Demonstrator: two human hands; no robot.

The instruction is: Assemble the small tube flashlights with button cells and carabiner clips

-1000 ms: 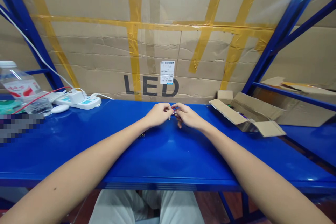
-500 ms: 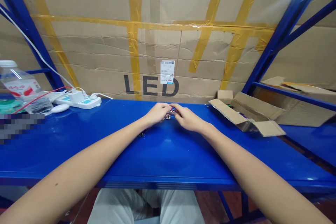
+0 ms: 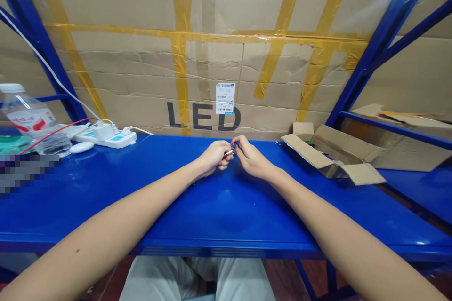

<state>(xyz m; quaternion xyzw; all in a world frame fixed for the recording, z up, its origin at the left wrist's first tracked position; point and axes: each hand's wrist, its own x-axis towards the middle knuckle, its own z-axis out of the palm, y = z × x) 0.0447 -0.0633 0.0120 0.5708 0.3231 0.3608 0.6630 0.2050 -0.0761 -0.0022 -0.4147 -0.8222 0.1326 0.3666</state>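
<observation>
Both hands meet over the blue table [image 3: 226, 216], close to its back edge. Curled fingers of my left hand [image 3: 214, 156] grip a small, shiny red-and-silver metal piece [image 3: 229, 153]. On its other side my right hand [image 3: 250, 159] pinches the end of the piece, where a small dark red loop [image 3: 234, 145] shows between thumb and forefinger. Fingers cover much of the piece, so its exact kind cannot be made out.
At right lies an opened cardboard box [image 3: 348, 148] with small things inside. On the left are a plastic bottle [image 3: 33, 120], a white power strip [image 3: 120, 139] with cables, and a white oval object [image 3: 82, 147]. Behind stands a large taped carton [image 3: 141, 75].
My hands have turned the small piece, and its red body and loop show more plainly. My right fingers have shifted into a pinch. Small dark things beside my left forearm are now mostly hidden.
</observation>
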